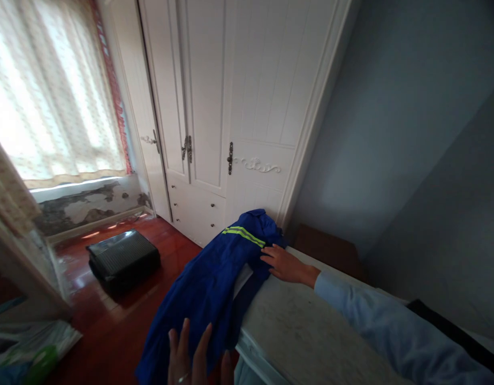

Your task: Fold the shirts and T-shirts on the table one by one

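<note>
A blue work garment (206, 278) with a yellow-green and grey reflective stripe lies draped over the end of a marble-look top (311, 315), its lower part hanging down on the left. My right hand (285, 263) reaches in from the right, fingers stretched out at the garment's edge near the stripe; whether it presses on the cloth I cannot tell. At the bottom of the view, my left hand (190, 355) is raised in front of the hanging cloth with fingers apart and a ring on one. Its palm is cut off by the frame, and no object shows in it.
Behind the garment stands a tall white wardrobe (266, 107) with dark handles. A black ribbed suitcase (124, 262) lies on the red floor (170, 246). Left are a curtained window (58, 96) and a plastic bag (42, 342). A brown piece of furniture (327, 248) sits by the wall.
</note>
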The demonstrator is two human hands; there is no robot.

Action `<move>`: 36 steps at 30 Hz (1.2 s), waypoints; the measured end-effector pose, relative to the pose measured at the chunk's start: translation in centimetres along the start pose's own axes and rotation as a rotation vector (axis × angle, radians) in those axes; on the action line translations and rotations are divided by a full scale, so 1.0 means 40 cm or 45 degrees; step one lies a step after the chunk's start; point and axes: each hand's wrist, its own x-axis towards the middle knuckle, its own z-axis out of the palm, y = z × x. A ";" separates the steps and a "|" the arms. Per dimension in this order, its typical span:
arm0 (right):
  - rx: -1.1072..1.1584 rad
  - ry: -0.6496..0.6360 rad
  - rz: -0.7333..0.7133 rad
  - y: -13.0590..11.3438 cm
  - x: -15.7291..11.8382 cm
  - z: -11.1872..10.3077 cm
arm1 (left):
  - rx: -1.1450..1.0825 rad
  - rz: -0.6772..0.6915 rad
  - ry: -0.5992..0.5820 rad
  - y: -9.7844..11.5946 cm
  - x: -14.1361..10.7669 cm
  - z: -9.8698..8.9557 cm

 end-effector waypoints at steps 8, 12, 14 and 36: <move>0.373 -0.091 0.197 -0.054 -0.396 -0.076 | -0.505 0.327 -0.369 0.134 -0.218 0.154; 0.432 -0.101 0.569 -0.044 -0.642 -0.115 | -0.734 0.440 -0.571 0.221 -0.285 0.179; 0.422 -0.117 0.792 -0.031 -0.779 -0.125 | -0.836 0.513 -0.670 0.261 -0.289 0.185; 0.982 0.802 1.184 -0.273 -0.887 -0.253 | -1.172 0.039 -1.326 0.422 -0.306 0.239</move>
